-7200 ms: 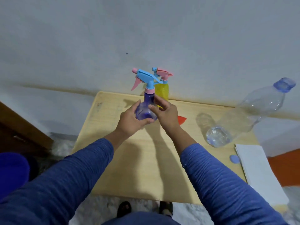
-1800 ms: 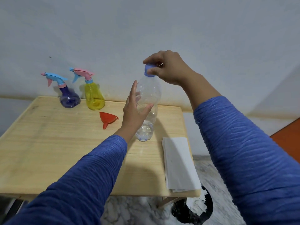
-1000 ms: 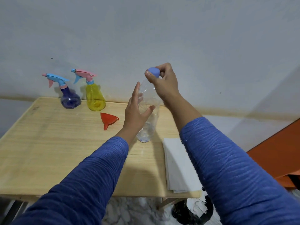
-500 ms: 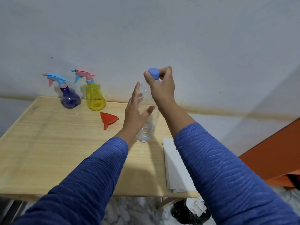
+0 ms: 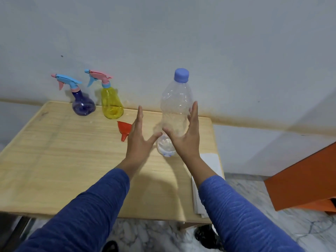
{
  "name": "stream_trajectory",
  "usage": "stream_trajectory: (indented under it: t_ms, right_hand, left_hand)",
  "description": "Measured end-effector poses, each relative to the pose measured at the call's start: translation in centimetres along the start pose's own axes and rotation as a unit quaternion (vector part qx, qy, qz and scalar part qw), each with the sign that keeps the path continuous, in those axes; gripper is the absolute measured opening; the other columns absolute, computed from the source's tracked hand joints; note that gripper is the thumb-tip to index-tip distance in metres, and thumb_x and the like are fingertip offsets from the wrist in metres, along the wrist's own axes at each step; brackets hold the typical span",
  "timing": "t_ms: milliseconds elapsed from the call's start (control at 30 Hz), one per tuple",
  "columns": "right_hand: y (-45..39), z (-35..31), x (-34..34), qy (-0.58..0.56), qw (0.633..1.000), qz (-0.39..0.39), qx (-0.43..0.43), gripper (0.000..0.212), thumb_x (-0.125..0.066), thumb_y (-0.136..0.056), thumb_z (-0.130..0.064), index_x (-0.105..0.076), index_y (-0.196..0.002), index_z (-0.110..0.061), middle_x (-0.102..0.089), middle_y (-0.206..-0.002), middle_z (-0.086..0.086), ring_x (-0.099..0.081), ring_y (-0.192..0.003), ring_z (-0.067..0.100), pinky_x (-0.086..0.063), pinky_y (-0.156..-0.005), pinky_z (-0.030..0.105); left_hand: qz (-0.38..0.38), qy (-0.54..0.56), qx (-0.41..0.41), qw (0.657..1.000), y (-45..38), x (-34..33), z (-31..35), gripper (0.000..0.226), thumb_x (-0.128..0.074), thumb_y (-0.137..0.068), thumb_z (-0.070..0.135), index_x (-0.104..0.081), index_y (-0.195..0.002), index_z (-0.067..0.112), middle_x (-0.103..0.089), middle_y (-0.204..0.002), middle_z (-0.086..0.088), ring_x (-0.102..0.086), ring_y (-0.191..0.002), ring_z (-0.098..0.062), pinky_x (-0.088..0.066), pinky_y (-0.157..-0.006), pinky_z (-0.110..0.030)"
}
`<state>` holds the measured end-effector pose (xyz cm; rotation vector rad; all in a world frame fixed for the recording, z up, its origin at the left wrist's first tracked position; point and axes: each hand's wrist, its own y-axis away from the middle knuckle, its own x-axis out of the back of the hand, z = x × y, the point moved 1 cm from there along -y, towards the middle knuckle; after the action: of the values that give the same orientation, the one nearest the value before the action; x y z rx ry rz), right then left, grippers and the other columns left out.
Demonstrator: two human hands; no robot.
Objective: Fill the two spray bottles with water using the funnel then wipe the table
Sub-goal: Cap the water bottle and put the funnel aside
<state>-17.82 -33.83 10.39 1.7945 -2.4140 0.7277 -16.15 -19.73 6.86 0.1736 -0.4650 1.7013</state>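
Both hands are spread flat, holding nothing: the right hand point(image 5: 183, 137) rests its fingers against the capped water bottle point(image 5: 176, 113), the left hand point(image 5: 139, 137) hangs just beside it. The bottle stands upright between them, nearer the right. Past the left hand lie the red funnel point(image 5: 124, 129), then the yellow spray bottle point(image 5: 111, 104) and purple spray bottle point(image 5: 81, 102), upright, heads on.

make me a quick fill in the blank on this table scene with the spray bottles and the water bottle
1. The cap on the water bottle is ____ in colour.
2. The funnel lying on the table is ____.
3. The spray bottle nearer the water bottle has a ____ body.
4. Both hands, left hand and right hand, are ____, gripping nothing.

Missing words: blue; red; yellow; open
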Motion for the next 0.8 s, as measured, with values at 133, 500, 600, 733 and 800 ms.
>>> stream_trajectory:
  t_ms: [133, 500, 600, 733, 800]
  right_hand:
    - [0.1, 2.0, -2.2, 0.031, 0.999, 0.030, 0.032, 0.114, -0.085, -0.063, -0.029, -0.001, -0.136, -0.057, -0.022, -0.142, -0.017, -0.028, -0.135, 0.003, -0.023, -0.104, 0.004]
    - [-0.8, 6.2, -4.5, 0.084, 0.984, 0.082, 0.132, 0.125, -0.087, -0.060, -0.031, 0.007, -0.138, -0.059, -0.027, -0.143, 0.007, -0.040, -0.130, 0.035, -0.034, -0.110, 0.027]
    - [-0.7, 6.7, -4.9, 0.094, 0.985, 0.077, 0.126, 0.128, -0.088, -0.059, -0.029, 0.008, -0.136, -0.060, -0.027, -0.147, 0.016, -0.040, -0.131, 0.037, -0.036, -0.109, 0.035]
    - [-0.2, 7.3, -5.1, 0.098, 0.987, 0.080, 0.103, 0.128, -0.088, -0.058, -0.025, 0.007, -0.133, -0.065, -0.029, -0.142, 0.002, -0.045, -0.124, 0.029, -0.039, -0.098, 0.012]
    - [-0.4, 7.1, -5.2, 0.098, 0.986, 0.088, 0.098, 0.125, -0.087, -0.058, -0.026, 0.006, -0.133, -0.065, -0.030, -0.140, 0.000, -0.048, -0.118, 0.025, -0.039, -0.093, 0.011]
  left_hand:
    - [0.104, -0.048, 0.027, 0.993, -0.2, 1.4, -4.5, 0.090, -0.070, -0.081, 0.033, -0.009, -0.147, 0.038, -0.033, -0.146, -0.003, -0.038, -0.118, -0.001, -0.031, -0.095, -0.018]
    - [0.130, -0.030, 0.121, 0.984, -5.2, 0.5, -12.7, 0.104, -0.077, -0.068, 0.040, -0.007, -0.145, 0.044, -0.029, -0.149, -0.002, -0.036, -0.131, -0.020, -0.037, -0.104, -0.031]
    - [0.142, -0.035, 0.108, 0.983, -5.9, 0.3, -13.2, 0.103, -0.078, -0.068, 0.036, -0.012, -0.146, 0.038, -0.035, -0.146, -0.003, -0.040, -0.128, -0.020, -0.038, -0.101, -0.030]
    - [0.144, -0.009, 0.108, 0.984, -6.1, 0.3, -13.7, 0.097, -0.078, -0.070, 0.035, -0.017, -0.145, 0.034, -0.037, -0.146, -0.002, -0.043, -0.128, -0.020, -0.038, -0.093, -0.022]
    - [0.139, 0.013, 0.122, 0.983, -6.1, 0.4, -13.6, 0.094, -0.079, -0.068, 0.035, -0.020, -0.141, 0.031, -0.040, -0.145, -0.005, -0.046, -0.127, -0.021, -0.042, -0.090, -0.021]
